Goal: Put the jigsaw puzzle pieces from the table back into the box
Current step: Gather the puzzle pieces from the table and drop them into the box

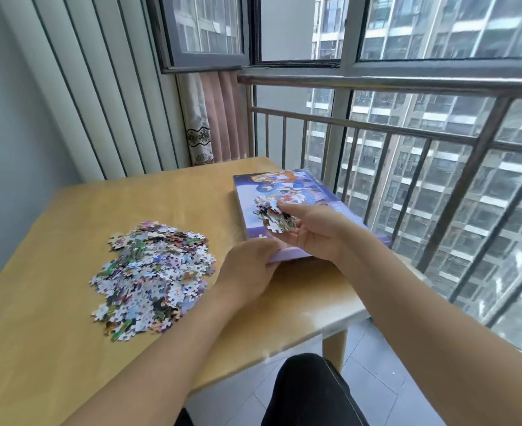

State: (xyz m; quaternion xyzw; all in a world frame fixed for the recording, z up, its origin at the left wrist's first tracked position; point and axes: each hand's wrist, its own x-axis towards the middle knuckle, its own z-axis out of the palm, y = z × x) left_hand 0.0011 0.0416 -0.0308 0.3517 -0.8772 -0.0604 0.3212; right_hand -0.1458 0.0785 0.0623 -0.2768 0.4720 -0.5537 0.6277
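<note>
The pile [153, 278] of pieces lies on the table [54, 348], left of both hands and well apart from the box [302, 192]; the left hand [247, 265] is nearer it, fingers curled on the box's near corner; the right hand [312, 232] cups a handful [273, 215] above the lid, which looks closed; contents cannot be seen; the box's long axis runs away toward the railing [407, 130].

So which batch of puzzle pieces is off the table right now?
The small handful gripped in the right hand, held above the closed box. The big pile lies on the table, left of the left hand.
</note>
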